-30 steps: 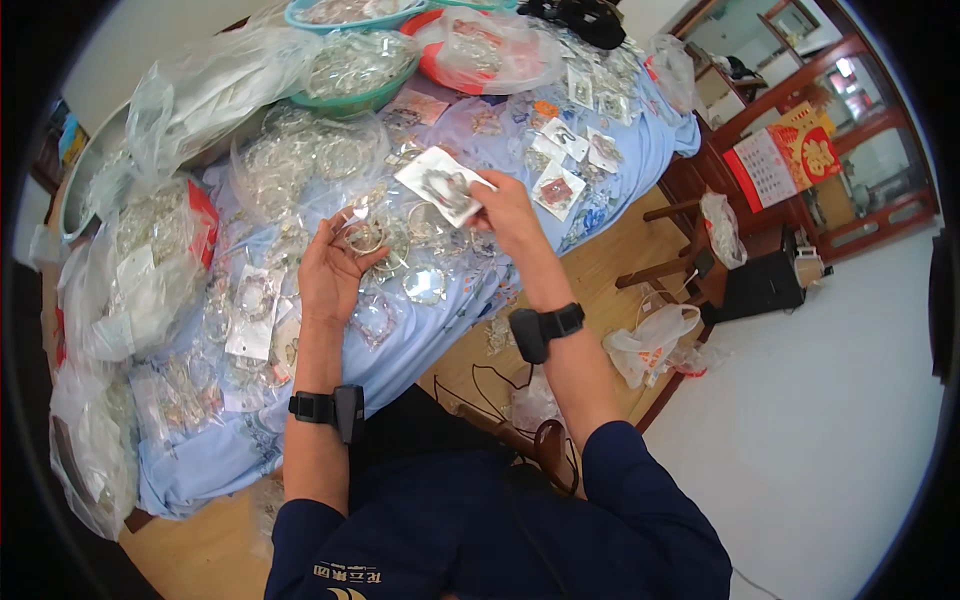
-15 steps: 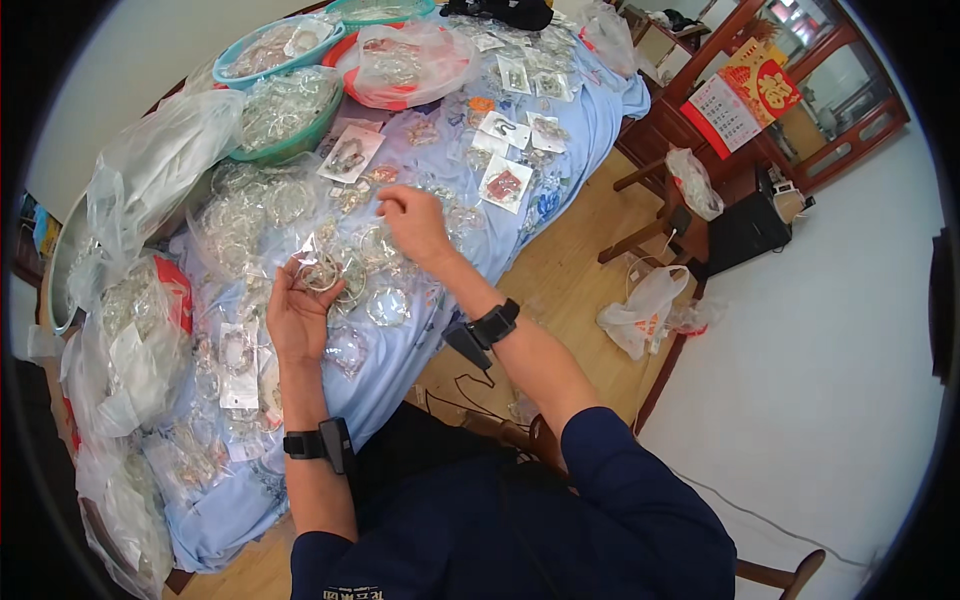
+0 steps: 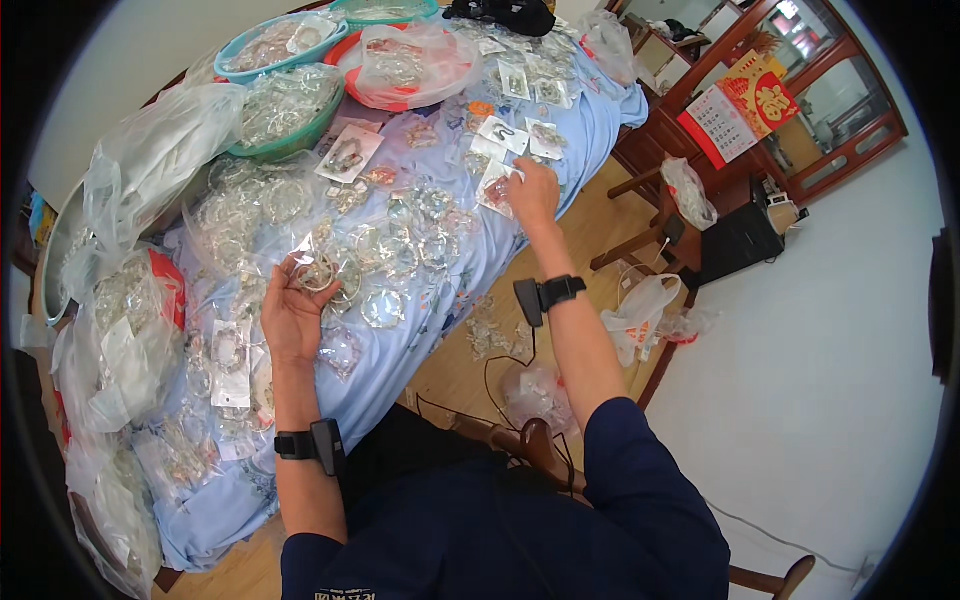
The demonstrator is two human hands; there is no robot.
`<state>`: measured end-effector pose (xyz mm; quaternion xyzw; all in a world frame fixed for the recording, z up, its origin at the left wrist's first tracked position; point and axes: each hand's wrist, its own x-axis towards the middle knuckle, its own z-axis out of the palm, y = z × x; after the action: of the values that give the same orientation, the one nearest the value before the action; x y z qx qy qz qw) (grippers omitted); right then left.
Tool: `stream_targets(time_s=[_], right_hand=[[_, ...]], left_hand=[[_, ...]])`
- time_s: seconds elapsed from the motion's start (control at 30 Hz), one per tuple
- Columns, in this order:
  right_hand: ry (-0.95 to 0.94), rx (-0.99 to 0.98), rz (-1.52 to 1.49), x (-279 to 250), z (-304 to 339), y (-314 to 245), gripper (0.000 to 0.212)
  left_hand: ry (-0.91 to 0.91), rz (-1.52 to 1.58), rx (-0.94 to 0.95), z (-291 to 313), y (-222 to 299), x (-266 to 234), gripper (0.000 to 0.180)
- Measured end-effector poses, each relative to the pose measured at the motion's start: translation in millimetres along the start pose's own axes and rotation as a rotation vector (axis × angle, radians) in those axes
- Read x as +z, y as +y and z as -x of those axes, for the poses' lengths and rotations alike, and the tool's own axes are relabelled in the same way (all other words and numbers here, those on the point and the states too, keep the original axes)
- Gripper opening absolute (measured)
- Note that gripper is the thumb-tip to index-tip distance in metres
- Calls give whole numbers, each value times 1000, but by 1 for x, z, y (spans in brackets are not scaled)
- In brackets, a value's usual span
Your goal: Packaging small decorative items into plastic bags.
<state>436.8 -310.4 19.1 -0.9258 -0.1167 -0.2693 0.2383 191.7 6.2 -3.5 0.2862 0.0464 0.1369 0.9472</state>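
Note:
My left hand (image 3: pixel 293 320) holds a clear bag with a bangle (image 3: pixel 316 274) in it, fingers curled beneath it above the bagged jewellery. Farther off to the right, my right hand (image 3: pixel 537 195) has its fingers bent together over the edge of a white card with a reddish bracelet (image 3: pixel 494 190). Its fingertips overlap the card; whether they grip it I cannot tell. Just beyond lie a white card with a dark bracelet (image 3: pixel 504 134) and another bagged card (image 3: pixel 546 140). Several bagged bangles (image 3: pixel 383 307) lie between my hands.
A blue patterned cloth (image 3: pixel 400 350) covers the table. Along its far left stand a green basket (image 3: pixel 300 140), a blue basket (image 3: pixel 240 70) and a red basket (image 3: pixel 375 95), all filled with bagged pieces. Large plastic bags (image 3: pixel 135 350) crowd the left edge. A wooden stool (image 3: pixel 640 185) stands right.
My right hand has moved right and away from me, from above the middle of the pile to the card with the reddish bracelet. My left hand still holds the bagged bangle.

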Motion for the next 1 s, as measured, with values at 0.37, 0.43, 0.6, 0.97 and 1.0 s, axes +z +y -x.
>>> stream_targets(time_s=[0.37,0.43,0.6,0.97,1.0], right_hand=[[-382,190,248,50,-63,-13,35],[-364,224,339,53,-59,-37,37],[-401,311,449,51,-68,-68,38],[-456,259,389,62,-79,-44,34],[-415,286,375,61,-80,-38,35]], left_hand=[[26,-15,-8,-3,0,5,40],[11,-40,3,0,2,5,41],[-12,-24,6,-1,0,3,41],[40,-38,4,-4,-2,6,40],[35,-35,3,-5,-2,8,40]])
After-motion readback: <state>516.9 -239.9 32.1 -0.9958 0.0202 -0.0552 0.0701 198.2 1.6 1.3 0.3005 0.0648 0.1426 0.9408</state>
